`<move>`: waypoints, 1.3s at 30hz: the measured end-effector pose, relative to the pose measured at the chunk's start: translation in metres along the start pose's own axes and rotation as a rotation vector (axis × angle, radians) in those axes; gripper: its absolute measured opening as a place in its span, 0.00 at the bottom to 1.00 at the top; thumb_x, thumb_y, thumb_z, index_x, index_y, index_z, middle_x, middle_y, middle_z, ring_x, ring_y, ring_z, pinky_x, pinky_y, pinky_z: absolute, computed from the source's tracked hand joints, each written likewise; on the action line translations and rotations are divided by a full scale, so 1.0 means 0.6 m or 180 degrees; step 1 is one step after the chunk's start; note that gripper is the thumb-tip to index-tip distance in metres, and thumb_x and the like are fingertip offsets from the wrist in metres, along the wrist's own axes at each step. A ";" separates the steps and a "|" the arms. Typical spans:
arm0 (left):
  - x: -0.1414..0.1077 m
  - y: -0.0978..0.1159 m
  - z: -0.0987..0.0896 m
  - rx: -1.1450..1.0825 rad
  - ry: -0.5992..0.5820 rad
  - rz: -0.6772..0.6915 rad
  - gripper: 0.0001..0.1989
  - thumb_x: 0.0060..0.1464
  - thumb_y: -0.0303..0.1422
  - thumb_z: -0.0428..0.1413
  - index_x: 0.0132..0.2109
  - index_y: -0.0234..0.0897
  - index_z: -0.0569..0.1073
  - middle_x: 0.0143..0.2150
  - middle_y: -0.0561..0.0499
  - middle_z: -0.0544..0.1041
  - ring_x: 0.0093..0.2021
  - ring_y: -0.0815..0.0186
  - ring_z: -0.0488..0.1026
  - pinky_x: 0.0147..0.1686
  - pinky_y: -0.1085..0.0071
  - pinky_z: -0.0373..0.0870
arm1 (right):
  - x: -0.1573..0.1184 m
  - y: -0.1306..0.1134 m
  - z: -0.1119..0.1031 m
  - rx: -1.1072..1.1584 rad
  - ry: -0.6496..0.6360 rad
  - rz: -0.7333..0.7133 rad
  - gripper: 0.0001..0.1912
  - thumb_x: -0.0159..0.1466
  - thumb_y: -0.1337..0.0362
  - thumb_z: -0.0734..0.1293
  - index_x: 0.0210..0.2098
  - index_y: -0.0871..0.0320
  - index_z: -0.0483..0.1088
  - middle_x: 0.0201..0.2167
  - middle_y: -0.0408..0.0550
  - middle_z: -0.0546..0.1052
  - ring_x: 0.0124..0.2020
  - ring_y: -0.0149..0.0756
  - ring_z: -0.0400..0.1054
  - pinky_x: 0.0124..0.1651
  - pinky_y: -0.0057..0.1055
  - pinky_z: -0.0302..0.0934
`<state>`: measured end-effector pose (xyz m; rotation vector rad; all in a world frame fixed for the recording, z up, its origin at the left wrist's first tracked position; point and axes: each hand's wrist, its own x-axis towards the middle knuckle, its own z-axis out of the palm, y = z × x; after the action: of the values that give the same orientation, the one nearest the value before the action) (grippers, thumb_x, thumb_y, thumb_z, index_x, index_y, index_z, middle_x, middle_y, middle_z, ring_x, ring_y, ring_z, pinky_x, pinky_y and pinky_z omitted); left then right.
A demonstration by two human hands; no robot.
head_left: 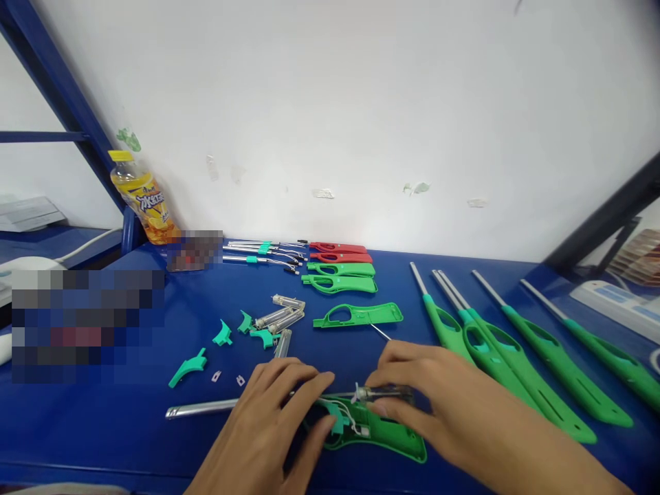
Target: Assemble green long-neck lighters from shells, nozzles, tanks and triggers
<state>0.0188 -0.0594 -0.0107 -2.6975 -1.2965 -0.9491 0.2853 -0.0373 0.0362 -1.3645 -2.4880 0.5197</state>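
Resting the left hand (pixel 276 416), fingers bent, over the green handle half (pixel 405 443), thumb at the teal trigger (pixel 339 415); cannot tell whether closed firmly on anything. Pinching a small clear tank (pixel 368 393) between thumb and fingers of the right hand (pixel 425 378), just above that same handle half, pale tip towards the left hand. On the blue table (pixel 103 430), open side up beneath both hands, with a metal tube (pixel 201 409) running out to the left. Probably light, stiff and a little slick, as thin moulded plastic; best steadied by the long rim, clear of the white wires (pixel 349 412), likely soft and easily snagged. For the tank, likely smooth and brittle, best gripped midway along the sides, off the tip.
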 end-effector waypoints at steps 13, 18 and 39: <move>-0.036 -0.056 -0.037 -0.0056 0.0129 -0.0163 0.11 0.74 0.33 0.55 0.56 0.51 0.79 0.49 0.58 0.82 0.49 0.69 0.79 0.49 0.77 0.77 | -0.056 0.015 0.076 -0.0768 0.1327 -0.0622 0.18 0.82 0.55 0.57 0.54 0.46 0.78 0.42 0.41 0.84 0.39 0.33 0.83 0.44 0.27 0.79; -0.024 -0.049 -0.037 -0.0289 0.0036 -0.0168 0.15 0.72 0.27 0.55 0.56 0.49 0.80 0.48 0.55 0.82 0.48 0.68 0.79 0.46 0.77 0.78 | -0.056 0.028 0.081 -0.0574 0.1328 -0.0667 0.17 0.82 0.57 0.58 0.54 0.45 0.78 0.43 0.42 0.83 0.41 0.32 0.83 0.46 0.25 0.79; -0.020 -0.036 -0.039 -0.0284 -0.0050 0.0021 0.14 0.71 0.21 0.52 0.55 0.42 0.77 0.45 0.52 0.77 0.43 0.68 0.75 0.45 0.73 0.76 | -0.055 0.017 0.084 -0.0015 0.1494 -0.0550 0.15 0.80 0.54 0.61 0.52 0.48 0.80 0.40 0.44 0.83 0.38 0.32 0.82 0.43 0.20 0.78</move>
<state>-0.0147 -0.0595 -0.0034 -2.7787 -1.2771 -1.0107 0.2913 -0.0696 -0.0153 -1.1032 -2.1886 0.1336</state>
